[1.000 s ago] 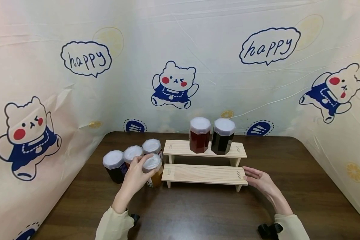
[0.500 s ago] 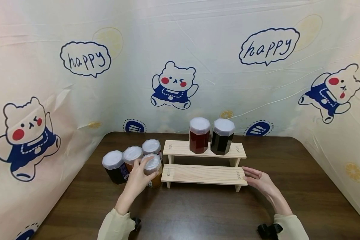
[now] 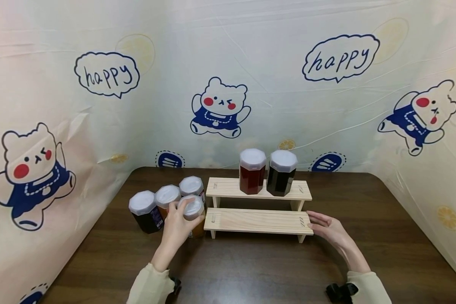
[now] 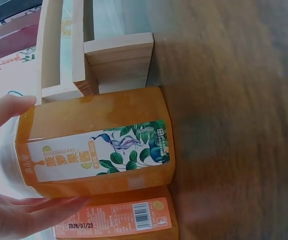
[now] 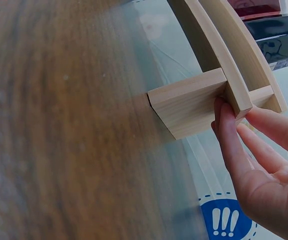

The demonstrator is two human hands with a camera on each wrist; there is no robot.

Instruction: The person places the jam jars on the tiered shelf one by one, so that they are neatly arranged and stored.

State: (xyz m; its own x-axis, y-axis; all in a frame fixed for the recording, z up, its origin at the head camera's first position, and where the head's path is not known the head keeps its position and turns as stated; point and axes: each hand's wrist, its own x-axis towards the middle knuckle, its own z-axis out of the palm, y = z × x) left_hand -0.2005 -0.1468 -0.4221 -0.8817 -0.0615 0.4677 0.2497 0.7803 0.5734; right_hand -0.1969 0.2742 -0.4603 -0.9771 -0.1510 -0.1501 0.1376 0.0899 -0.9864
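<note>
My left hand [image 3: 177,228] grips the white lid of a jar of orange jam [image 4: 98,145] from above, thumb on one side and fingers on the other. The jar stands upright on the table, close to the left end of the front step of a two-step wooden rack [image 3: 258,220]. At the right end of that step, my right hand [image 3: 328,230] pinches the board's corner between thumb and fingers, as the right wrist view [image 5: 264,155] also shows. A dark red jar [image 3: 252,177] and a near-black jar [image 3: 282,179] stand on the rear step.
Beside the held jar are a dark jar [image 3: 146,213] on the left, an orange jar [image 3: 168,196] behind, and another white-lidded jar [image 3: 191,185] farther back. All rest on the brown wooden table [image 3: 258,270]. A printed cloth [image 3: 281,97] hangs behind and at both sides.
My left wrist has swung slightly to the right and the thumb has come further across the jar's front. The jar and my right hand have hardly moved.
</note>
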